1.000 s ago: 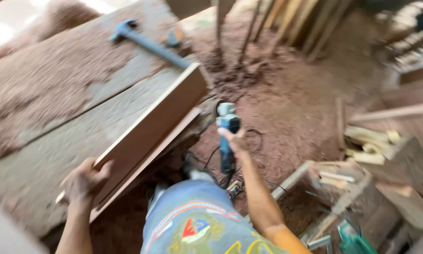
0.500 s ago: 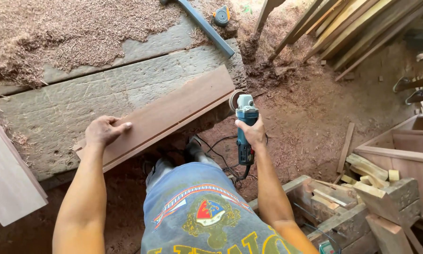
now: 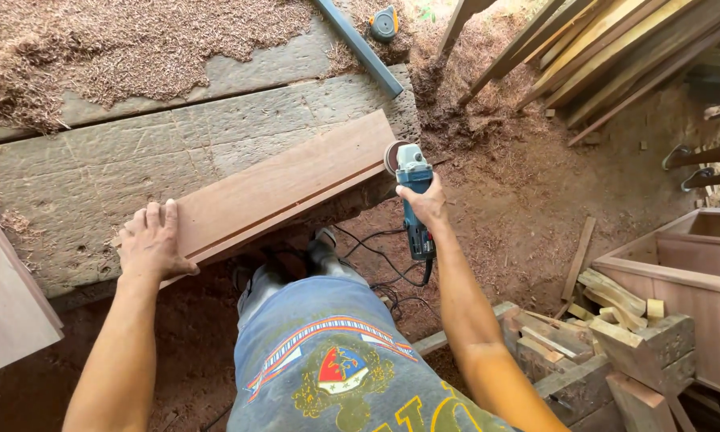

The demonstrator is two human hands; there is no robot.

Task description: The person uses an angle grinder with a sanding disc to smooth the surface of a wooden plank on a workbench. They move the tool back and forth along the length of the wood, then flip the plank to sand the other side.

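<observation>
A reddish-brown grooved board [image 3: 284, 188] lies flat on a grey wooden workbench [image 3: 96, 180], running from lower left to upper right. My left hand [image 3: 152, 240] presses flat on the board's near left end. My right hand [image 3: 424, 204] grips a blue angle grinder [image 3: 414, 200], its disc right beside the board's right end. The grinder's black cable [image 3: 376, 272] trails down to the dirt floor.
Heaped sawdust [image 3: 120, 44] covers the bench's far side, with a blue bar [image 3: 360, 48] and a tape measure [image 3: 384, 24] on it. Long planks [image 3: 600, 48] lean at upper right. Wood offcuts [image 3: 616, 296] and a wooden box [image 3: 688, 256] stand to the right. A pale board [image 3: 8, 296] lies at left.
The board went from tilted on edge to lying flat on the bench. My left hand slid to its near left end. The grinder's disc came up beside the board's right end.
</observation>
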